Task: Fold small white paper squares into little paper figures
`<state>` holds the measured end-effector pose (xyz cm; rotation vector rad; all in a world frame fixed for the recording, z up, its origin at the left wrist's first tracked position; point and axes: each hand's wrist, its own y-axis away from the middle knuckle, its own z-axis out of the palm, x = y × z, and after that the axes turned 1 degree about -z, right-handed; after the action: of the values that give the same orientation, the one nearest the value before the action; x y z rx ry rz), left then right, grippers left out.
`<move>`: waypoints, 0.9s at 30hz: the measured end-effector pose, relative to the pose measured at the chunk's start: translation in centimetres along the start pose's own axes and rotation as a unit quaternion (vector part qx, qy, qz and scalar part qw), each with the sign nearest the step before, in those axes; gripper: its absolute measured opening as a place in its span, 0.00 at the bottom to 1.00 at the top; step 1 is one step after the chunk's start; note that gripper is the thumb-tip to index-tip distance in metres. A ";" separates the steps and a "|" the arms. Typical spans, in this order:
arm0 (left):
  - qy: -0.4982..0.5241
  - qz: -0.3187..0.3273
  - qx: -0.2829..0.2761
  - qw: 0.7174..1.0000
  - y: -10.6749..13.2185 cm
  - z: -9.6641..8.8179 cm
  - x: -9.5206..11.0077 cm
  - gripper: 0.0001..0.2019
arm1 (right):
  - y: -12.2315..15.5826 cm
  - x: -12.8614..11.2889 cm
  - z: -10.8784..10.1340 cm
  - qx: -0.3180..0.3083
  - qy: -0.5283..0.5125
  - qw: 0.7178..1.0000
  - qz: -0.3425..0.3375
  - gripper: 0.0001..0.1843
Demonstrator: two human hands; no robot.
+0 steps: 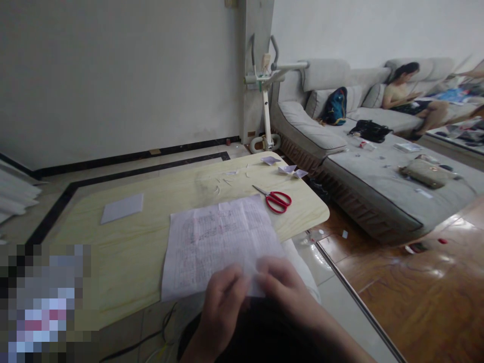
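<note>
A creased sheet of paper (212, 242) with dense printed lines and some marks lies on the near part of the pale wooden table (159, 201), its near edge at the table's front. My left hand (224, 300) is closed, fingers curled and pinching that near edge. Close beside it, my right hand (282, 282) also pinches the edge, its fingertips smeared by motion. Beyond the sheet's far right corner lie red-handled scissors (278, 201), blades pointing left. Thin curved paper scraps (223, 182) are scattered behind the sheet.
Small folded paper pieces (270, 160) sit near the table's far right corner. A white pad or paper stack (121, 208) lies at left. Right of the table stand an exercise machine (266, 111) and a grey sofa (370, 181), where a person (406, 96) sits.
</note>
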<state>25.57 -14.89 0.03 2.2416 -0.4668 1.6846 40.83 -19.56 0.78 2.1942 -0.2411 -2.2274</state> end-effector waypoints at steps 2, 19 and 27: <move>0.013 -0.017 0.008 1.000 0.3 0.2 -0.1 0.18 | 0.0 0.0 0.0 0.001 -0.005 1.000 -0.001 0.20; -0.044 0.035 0.025 0.998 -0.4 -0.7 -0.6 0.12 | 0.3 0.0 0.2 -0.035 0.078 0.994 -0.073 0.23; -0.024 0.042 -0.016 0.999 -1.0 -0.6 0.1 0.15 | 0.2 0.2 0.0 -0.058 0.088 0.990 -0.094 0.24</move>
<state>25.49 -13.70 0.29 2.2735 -0.6041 1.6542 40.76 -19.76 0.61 2.4214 0.0977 -2.0513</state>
